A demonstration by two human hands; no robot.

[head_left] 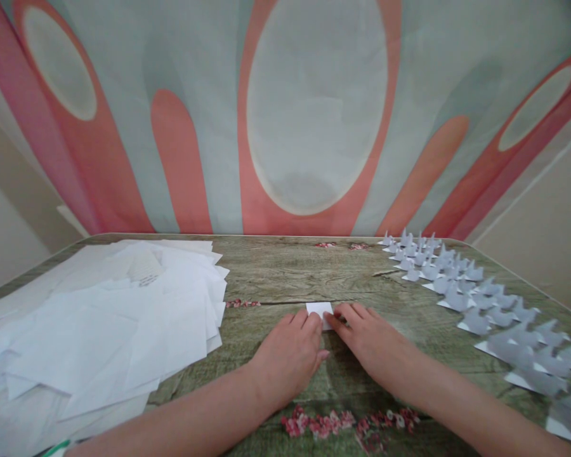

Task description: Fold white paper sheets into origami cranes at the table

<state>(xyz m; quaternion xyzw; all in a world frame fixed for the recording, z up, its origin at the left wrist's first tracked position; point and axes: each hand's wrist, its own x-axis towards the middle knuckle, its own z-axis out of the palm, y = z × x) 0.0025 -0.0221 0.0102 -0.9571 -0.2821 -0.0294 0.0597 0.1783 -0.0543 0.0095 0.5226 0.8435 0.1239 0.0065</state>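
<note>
A small white square of folded paper lies on the table between my two hands. My left hand presses on its left side with curled fingers, the thumb pointing right below the paper. On the opposite side, my right hand has its thumb and fingers closed at the paper's right edge. Both hands rest low over the tabletop, and their fingers hide the lower part of the square.
A wide, loose pile of white paper sheets covers the table's left side. Several folded white paper birds stand in rows along the right. The wood-patterned tabletop carries printed pink flowers and meets a painted wall at the back.
</note>
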